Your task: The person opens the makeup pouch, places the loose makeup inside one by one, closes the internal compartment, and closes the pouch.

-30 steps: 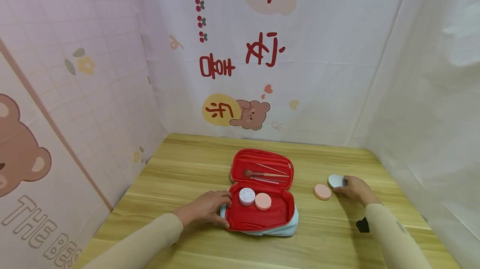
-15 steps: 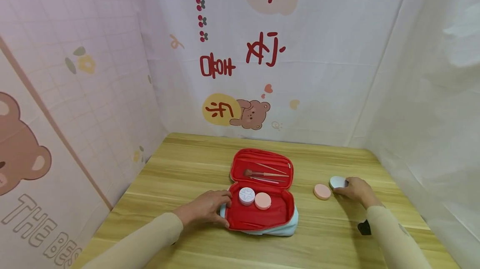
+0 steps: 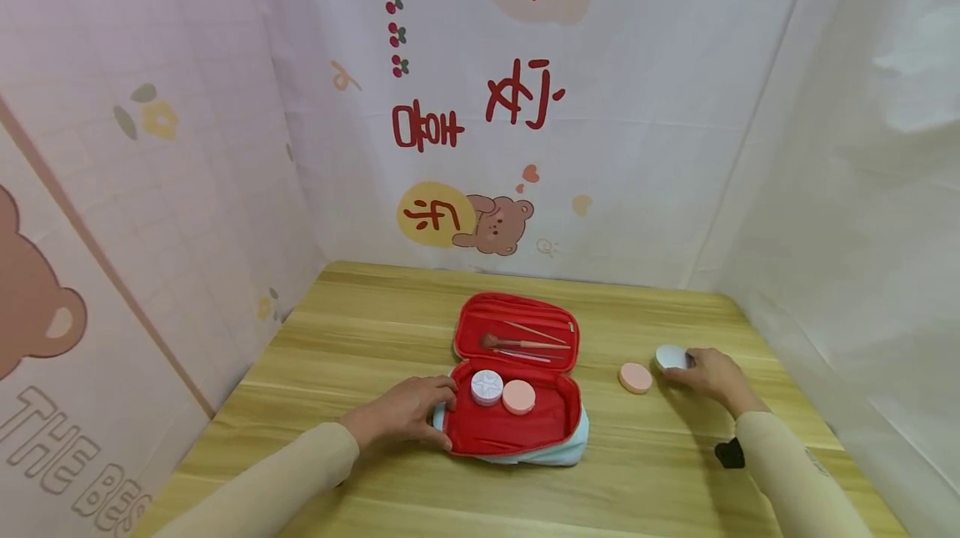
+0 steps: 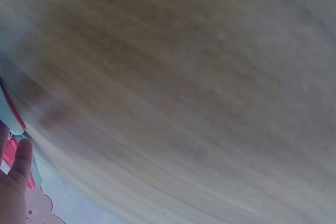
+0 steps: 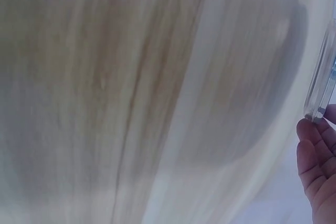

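Note:
An open cosmetic bag [image 3: 510,429], red inside and pale blue outside, lies on the wooden table. My left hand [image 3: 408,413] grips its left end, fingers over the rim and thumb at the front corner. Inside the bag sit a white round case with a star pattern [image 3: 487,387] and a pink round case [image 3: 519,397]. To the right, my right hand [image 3: 712,375] pinches a whitish round compact [image 3: 671,357] by its right edge. In the right wrist view the compact [image 5: 323,72] shows a clear rim between thumb and fingertips.
Another pink round case [image 3: 635,378] lies on the table just left of the held compact. A makeup brush [image 3: 525,344] and several thin tools sit in the raised lid [image 3: 468,329]. Printed cloth walls [image 3: 622,146] border the table [image 3: 360,304] at back and sides.
The compact in my right hand has shifted slightly right, away from the pink case beside it. My left hand stays on the bag. The head view has turned a little.

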